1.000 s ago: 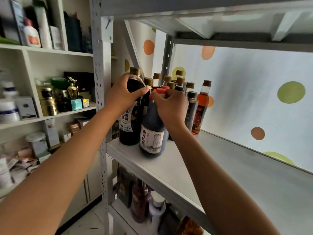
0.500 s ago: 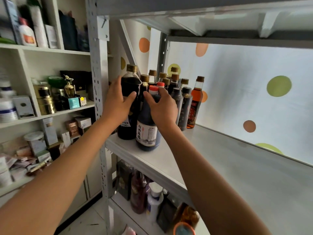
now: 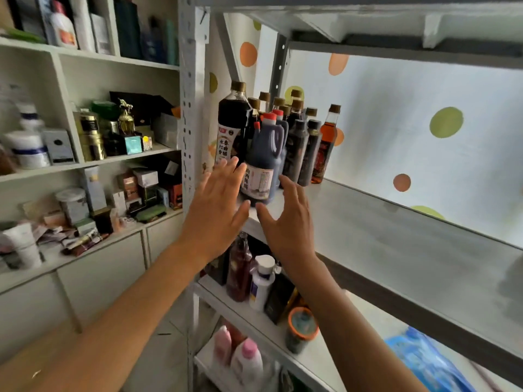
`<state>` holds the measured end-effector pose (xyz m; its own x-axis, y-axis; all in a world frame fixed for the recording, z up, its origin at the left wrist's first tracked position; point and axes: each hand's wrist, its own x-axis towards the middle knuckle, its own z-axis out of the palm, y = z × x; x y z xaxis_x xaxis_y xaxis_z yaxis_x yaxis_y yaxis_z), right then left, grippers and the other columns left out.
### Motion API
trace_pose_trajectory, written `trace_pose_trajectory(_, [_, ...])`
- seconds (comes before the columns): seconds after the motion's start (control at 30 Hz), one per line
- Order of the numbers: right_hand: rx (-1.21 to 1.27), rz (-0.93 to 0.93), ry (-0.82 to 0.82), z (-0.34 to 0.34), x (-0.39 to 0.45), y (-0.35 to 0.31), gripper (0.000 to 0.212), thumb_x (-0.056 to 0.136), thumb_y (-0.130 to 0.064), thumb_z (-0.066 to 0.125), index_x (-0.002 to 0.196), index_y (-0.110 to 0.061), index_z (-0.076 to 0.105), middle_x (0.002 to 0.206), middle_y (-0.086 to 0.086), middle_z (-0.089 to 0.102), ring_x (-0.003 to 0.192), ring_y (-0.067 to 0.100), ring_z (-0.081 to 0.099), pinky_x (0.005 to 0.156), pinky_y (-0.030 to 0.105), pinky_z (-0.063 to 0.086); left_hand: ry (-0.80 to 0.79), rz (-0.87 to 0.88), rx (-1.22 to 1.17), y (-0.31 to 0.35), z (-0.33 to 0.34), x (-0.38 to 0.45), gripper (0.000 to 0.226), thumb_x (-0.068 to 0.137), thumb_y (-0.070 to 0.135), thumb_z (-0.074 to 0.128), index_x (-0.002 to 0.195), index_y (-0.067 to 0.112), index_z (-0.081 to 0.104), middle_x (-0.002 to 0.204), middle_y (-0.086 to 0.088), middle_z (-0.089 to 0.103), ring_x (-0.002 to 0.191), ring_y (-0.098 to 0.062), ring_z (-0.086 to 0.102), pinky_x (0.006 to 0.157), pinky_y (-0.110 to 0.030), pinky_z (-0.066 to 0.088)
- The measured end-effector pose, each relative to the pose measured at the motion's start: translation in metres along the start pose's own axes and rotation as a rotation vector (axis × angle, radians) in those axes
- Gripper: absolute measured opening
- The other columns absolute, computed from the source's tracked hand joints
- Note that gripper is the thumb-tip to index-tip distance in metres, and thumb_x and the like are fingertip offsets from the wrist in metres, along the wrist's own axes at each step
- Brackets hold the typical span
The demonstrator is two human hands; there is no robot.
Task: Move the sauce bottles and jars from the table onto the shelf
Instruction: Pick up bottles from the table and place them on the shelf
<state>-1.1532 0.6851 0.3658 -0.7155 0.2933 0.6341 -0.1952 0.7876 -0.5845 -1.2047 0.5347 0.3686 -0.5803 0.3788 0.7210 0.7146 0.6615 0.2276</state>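
Note:
A tall dark vinegar bottle (image 3: 232, 128) with a gold cap and a squat dark jug (image 3: 263, 162) with a red cap and handle stand at the left front of the grey metal shelf (image 3: 396, 239). Behind them crowd several dark bottles (image 3: 300, 148) and an amber one (image 3: 328, 145). My left hand (image 3: 216, 213) hovers just below and in front of the tall bottle, fingers spread, holding nothing. Fingers relaxed and apart, my right hand (image 3: 288, 219) hangs in front of the jug, not touching it.
The white upright post (image 3: 188, 108) borders the shelf on the left. Beyond it a white cabinet (image 3: 85, 165) holds boxes and jars. The lower shelf carries bottles, a white bottle (image 3: 261, 281) and an orange-lidded jar (image 3: 301, 329). A blue bag (image 3: 424, 360) lies lower right.
Both hands have let go of the tall bottle and the jug and drawn back and down from them. The two bottles stay standing on the shelf.

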Motion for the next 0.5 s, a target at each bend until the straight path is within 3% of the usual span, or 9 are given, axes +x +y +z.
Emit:
trace_pose_trajectory(0.07, [-0.021,0.005,-0.052,-0.005,-0.036,0.001,0.068,0.091,-0.026,0.069,0.151,-0.024,0.036,0.149,-0.001,0.044,0.133,0.016,0.042,0.104,0.026,0.035,0.008,-0.006,0.000,0.009,0.003,-0.035,0.067,0.099,0.030,0.047,0.155,0.018,0.012,0.163,-0.005,0.013,0.150,-0.018,0.003,0.120,-0.045,0.010])
trace_pose_trajectory(0.23, [-0.147,-0.006,-0.191,-0.027,-0.113,0.004,0.066,0.094,-0.018,0.065,0.153,-0.027,0.037,0.158,0.001,0.037,0.146,0.021,0.030,0.119,0.045,0.030,-0.048,-0.007,0.053,0.042,0.001,-0.113,0.060,0.100,0.025,0.046,0.152,0.006,0.023,0.159,-0.016,0.024,0.148,-0.030,0.017,0.117,-0.056,0.022])
trace_pose_trajectory(0.37, [-0.149,-0.040,-0.220,-0.047,-0.159,0.007,0.063,0.094,-0.014,0.065,0.151,-0.026,0.041,0.158,0.002,0.037,0.147,0.024,0.030,0.119,0.048,0.031,-0.087,-0.198,-0.055,0.071,-0.012,-0.154,0.062,0.100,0.029,0.046,0.154,0.013,0.020,0.162,-0.008,0.017,0.150,-0.021,0.009,0.120,-0.045,0.018])
trace_pose_trajectory(0.5, [-0.111,-0.052,-0.228,-0.071,-0.200,0.013,0.065,0.092,-0.011,0.066,0.151,-0.025,0.041,0.158,0.001,0.038,0.146,0.023,0.031,0.118,0.045,0.031,-0.119,-0.234,-0.044,0.103,-0.033,-0.182,0.062,0.101,0.031,0.046,0.155,0.019,0.016,0.163,-0.001,0.012,0.150,-0.015,0.003,0.120,-0.042,0.016])
